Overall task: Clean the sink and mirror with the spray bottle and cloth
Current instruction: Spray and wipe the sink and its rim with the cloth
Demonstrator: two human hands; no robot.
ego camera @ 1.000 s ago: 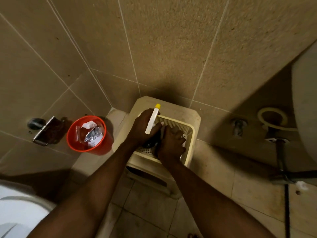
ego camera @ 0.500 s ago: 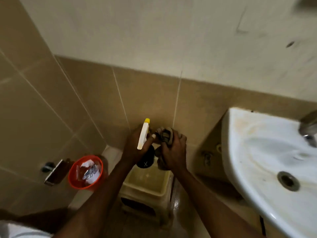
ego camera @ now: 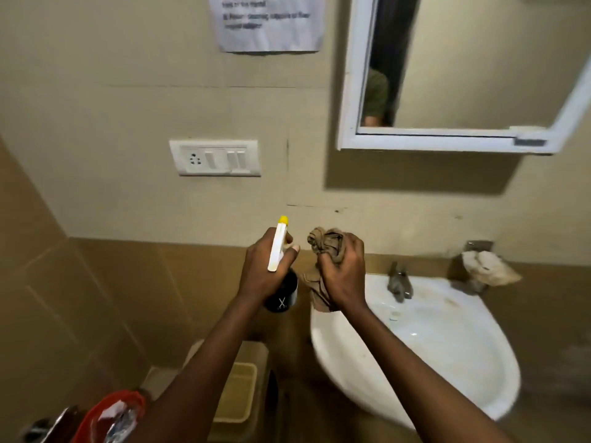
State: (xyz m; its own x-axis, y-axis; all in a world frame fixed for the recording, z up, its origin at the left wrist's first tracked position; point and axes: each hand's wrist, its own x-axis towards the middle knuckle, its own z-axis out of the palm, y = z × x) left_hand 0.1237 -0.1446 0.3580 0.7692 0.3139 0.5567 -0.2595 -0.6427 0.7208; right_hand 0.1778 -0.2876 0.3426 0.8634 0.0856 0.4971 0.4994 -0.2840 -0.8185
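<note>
Holding the spray bottle (ego camera: pixel 280 270) in our left hand (ego camera: pixel 267 270) and the cloth (ego camera: pixel 326 247) in our right hand (ego camera: pixel 343 273), we judge the main risk here to be a misdirected spray: the yellow nozzle tip points up toward the wall, and the switch plate (ego camera: pixel 215 157) with its socket sits on that wall above and to the left, so a squeeze made before we swing right toward the mirror (ego camera: pixel 479 75) could wet the electrics or the paper notice (ego camera: pixel 268 22). A second risk, as we see it, is the cloth: it is bunched into a tight wad with a tail hanging down beside the sink (ego camera: pixel 447 362) rim, and wiping with it crumpled would likely smear the glass; the loose tail could also snag on the tap (ego camera: pixel 398 281). Our left hand is curled round the neck of the bottle, fingers wrapped over the white trigger head, the dark body hanging below the palm. Our right hand is clenched on the cloth, knuckles toward us, with the wad bulging out above the fingers. Both forearms reach forward and up, the 2 hands just beside each other, near the left edge of the sink and well below the mirror. A pale rag (ego camera: pixel 489 265) rests on a ledge at the far right of the basin.
</note>
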